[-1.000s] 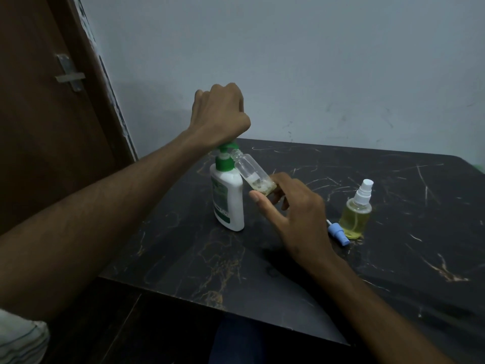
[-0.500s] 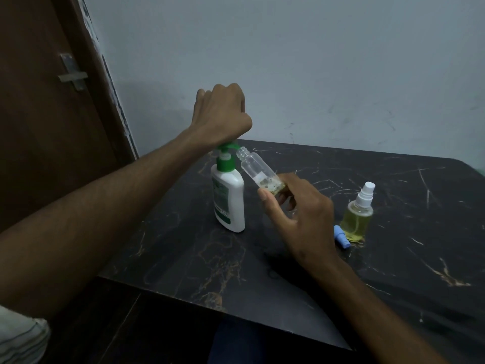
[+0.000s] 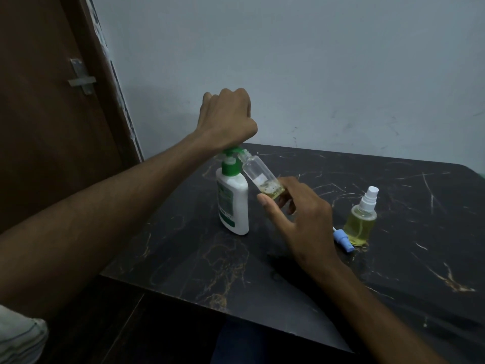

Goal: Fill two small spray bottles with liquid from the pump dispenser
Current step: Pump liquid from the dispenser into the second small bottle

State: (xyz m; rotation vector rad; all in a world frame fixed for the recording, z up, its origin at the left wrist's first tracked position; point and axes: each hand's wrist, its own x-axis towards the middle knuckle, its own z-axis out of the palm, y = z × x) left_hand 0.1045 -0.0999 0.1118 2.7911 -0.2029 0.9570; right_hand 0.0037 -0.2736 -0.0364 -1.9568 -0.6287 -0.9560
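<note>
My left hand (image 3: pixel 227 119) is a fist on top of the green pump (image 3: pixel 231 153) of the white dispenser (image 3: pixel 233 203), which stands on the dark counter (image 3: pixel 393 271). My right hand (image 3: pixel 301 222) holds a clear bottle (image 3: pixel 262 177) by its bottom, fingers (image 3: pixel 270 208) pinched around it. The bottle tilts, its open neck right at the pump spout, with a little yellow liquid inside. A full bottle (image 3: pixel 360 224) stands to the right, and a blue cap (image 3: pixel 343 239) lies just beside it.
</note>
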